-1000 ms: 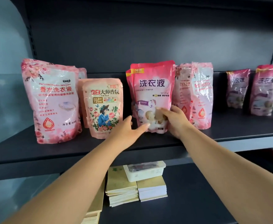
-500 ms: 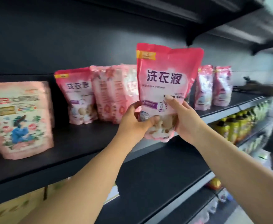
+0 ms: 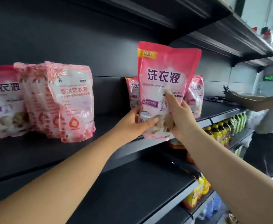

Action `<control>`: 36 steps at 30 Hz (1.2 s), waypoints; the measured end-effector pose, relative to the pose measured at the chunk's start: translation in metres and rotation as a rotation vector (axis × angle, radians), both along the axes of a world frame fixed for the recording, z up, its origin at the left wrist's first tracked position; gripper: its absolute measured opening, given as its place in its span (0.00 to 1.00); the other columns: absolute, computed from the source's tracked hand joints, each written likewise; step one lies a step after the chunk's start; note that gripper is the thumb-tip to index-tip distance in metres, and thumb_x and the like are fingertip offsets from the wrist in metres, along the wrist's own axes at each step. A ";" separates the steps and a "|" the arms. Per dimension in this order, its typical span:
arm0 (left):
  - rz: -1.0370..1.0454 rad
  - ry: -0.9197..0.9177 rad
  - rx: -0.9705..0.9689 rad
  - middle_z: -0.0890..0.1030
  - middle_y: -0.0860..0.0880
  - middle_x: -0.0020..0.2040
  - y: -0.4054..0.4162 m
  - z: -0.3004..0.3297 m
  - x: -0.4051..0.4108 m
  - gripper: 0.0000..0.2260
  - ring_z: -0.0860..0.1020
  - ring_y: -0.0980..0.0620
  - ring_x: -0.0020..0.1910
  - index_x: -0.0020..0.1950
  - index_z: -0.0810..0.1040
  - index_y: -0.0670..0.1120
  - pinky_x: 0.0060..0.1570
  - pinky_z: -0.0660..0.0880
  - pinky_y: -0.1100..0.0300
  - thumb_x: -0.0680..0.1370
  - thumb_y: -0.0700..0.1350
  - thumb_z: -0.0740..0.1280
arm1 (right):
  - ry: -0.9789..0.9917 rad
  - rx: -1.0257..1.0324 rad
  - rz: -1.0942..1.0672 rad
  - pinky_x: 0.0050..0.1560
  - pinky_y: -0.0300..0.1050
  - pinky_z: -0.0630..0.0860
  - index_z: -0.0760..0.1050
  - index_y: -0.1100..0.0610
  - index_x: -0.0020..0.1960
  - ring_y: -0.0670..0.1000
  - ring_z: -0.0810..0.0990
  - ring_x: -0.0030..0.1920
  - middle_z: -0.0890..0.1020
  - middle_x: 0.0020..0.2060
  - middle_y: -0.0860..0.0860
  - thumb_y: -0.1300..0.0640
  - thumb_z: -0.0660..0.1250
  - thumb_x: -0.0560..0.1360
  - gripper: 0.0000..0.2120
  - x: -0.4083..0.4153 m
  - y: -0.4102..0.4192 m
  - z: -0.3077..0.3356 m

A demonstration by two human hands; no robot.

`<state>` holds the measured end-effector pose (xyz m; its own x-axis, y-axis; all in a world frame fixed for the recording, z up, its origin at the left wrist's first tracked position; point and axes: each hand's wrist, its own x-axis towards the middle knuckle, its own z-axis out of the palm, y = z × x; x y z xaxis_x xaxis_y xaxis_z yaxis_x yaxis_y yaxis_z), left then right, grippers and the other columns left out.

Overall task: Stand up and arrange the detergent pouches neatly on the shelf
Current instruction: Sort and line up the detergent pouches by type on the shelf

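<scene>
I hold a pink detergent pouch [image 3: 164, 75] upright in the air in front of the dark shelf [image 3: 35, 156]. My left hand [image 3: 132, 123] grips its lower left corner and my right hand [image 3: 179, 117] grips its lower right side, fingers across the front. Behind the held pouch two similar pink pouches [image 3: 131, 92] [image 3: 195, 94] stand on the shelf. Further left, a lighter pink pouch [image 3: 74, 102] stands with others behind it, and another pink pouch [image 3: 3, 101] stands at the left edge of view.
Another person's arm [image 3: 252, 101] reaches onto the same shelf at the far right. Bottles with yellow labels [image 3: 216, 131] fill the lower shelf to the right. A dark lower shelf [image 3: 132, 188] lies below my arms. Upper shelves [image 3: 213, 29] overhang.
The pouch came off the shelf into both hands and travelled right along the shelf. It now hangs before the two pouches on the right; my view turned right with it.
</scene>
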<state>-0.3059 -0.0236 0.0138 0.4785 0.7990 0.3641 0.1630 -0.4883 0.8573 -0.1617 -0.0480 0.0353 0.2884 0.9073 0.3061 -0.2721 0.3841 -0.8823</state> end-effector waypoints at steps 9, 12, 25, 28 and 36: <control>0.302 0.009 -0.065 0.79 0.53 0.54 0.123 0.016 0.000 0.24 0.79 0.56 0.50 0.63 0.68 0.52 0.51 0.77 0.58 0.71 0.52 0.71 | -0.011 -0.040 0.092 0.54 0.56 0.78 0.75 0.53 0.50 0.56 0.84 0.47 0.84 0.46 0.53 0.42 0.69 0.69 0.17 -0.007 0.151 0.004; 0.369 -0.091 -0.153 0.77 0.51 0.59 0.157 0.017 0.003 0.31 0.79 0.53 0.53 0.69 0.63 0.51 0.58 0.75 0.53 0.70 0.51 0.73 | -0.020 -0.094 0.102 0.47 0.44 0.80 0.73 0.54 0.46 0.50 0.82 0.42 0.82 0.40 0.49 0.42 0.66 0.72 0.16 -0.011 0.187 0.010; 0.904 -0.476 -0.213 0.82 0.46 0.38 0.267 -0.010 0.010 0.17 0.81 0.52 0.30 0.51 0.78 0.44 0.22 0.72 0.67 0.77 0.57 0.61 | -0.100 -0.105 0.267 0.33 0.32 0.75 0.76 0.55 0.47 0.44 0.79 0.37 0.80 0.40 0.49 0.45 0.68 0.73 0.13 -0.057 0.328 -0.016; 0.956 -0.518 -0.193 0.82 0.40 0.48 0.285 -0.021 0.010 0.18 0.82 0.41 0.45 0.57 0.77 0.42 0.34 0.78 0.57 0.78 0.55 0.60 | -0.131 -0.101 0.245 0.32 0.30 0.74 0.76 0.55 0.44 0.42 0.77 0.35 0.79 0.36 0.46 0.46 0.68 0.73 0.12 -0.067 0.355 -0.027; 1.078 -0.610 -0.118 0.81 0.36 0.49 0.327 -0.037 -0.002 0.21 0.80 0.36 0.48 0.55 0.76 0.40 0.49 0.76 0.44 0.76 0.57 0.63 | -0.169 -0.089 0.193 0.49 0.44 0.76 0.75 0.53 0.46 0.51 0.81 0.46 0.81 0.44 0.50 0.42 0.68 0.71 0.15 -0.093 0.390 -0.039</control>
